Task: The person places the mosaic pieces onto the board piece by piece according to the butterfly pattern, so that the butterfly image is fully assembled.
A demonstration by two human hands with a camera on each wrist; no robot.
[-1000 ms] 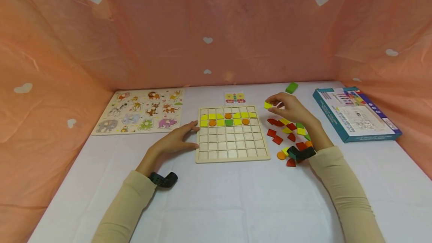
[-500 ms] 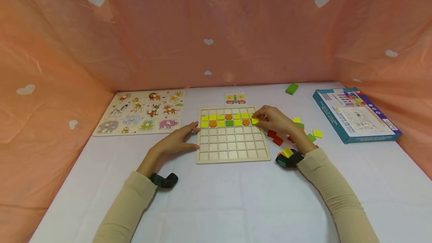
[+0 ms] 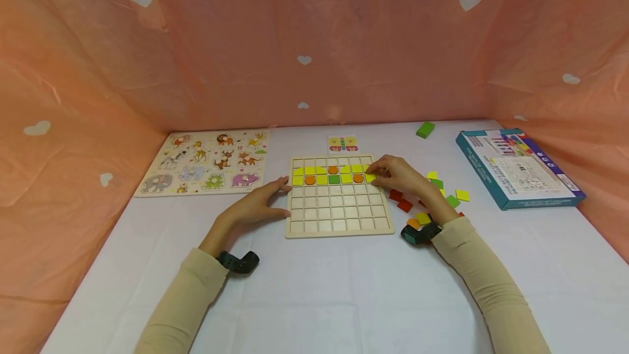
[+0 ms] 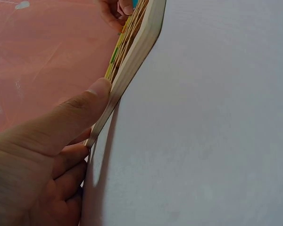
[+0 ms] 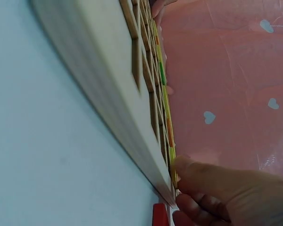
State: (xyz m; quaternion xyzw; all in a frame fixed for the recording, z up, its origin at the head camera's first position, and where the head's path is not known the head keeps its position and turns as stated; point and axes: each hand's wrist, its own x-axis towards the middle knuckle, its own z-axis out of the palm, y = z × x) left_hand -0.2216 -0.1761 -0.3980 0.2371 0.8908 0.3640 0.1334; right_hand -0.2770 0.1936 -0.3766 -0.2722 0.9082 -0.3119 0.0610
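Observation:
A wooden grid board (image 3: pixel 339 213) lies mid-table, its second and third rows from the top holding yellow pieces, orange discs and one green square (image 3: pixel 334 179). At the right end of the third row, my right hand (image 3: pixel 400 173) pinches a yellow tile (image 3: pixel 371 178) at its cell; the right wrist view shows the thumb on this tile (image 5: pixel 174 176). My left hand (image 3: pixel 255 204) rests against the board's left edge, thumb and fingers spread apart. In the left wrist view the thumb of that hand (image 4: pixel 42 132) touches the wooden rim (image 4: pixel 134 56).
Loose red, yellow, green and orange pieces (image 3: pixel 404 205) lie right of the board, partly under the right forearm. Behind the board is a butterfly pattern card (image 3: pixel 343 144). An animal puzzle (image 3: pixel 206 164) lies left, a box (image 3: pixel 521 168) right, a green block (image 3: pixel 425 129) at the back.
My right hand has carried the yellow tile from right of the board leftward and down to the third row's end cell, where the tile now sits lower. The left hand has stayed put.

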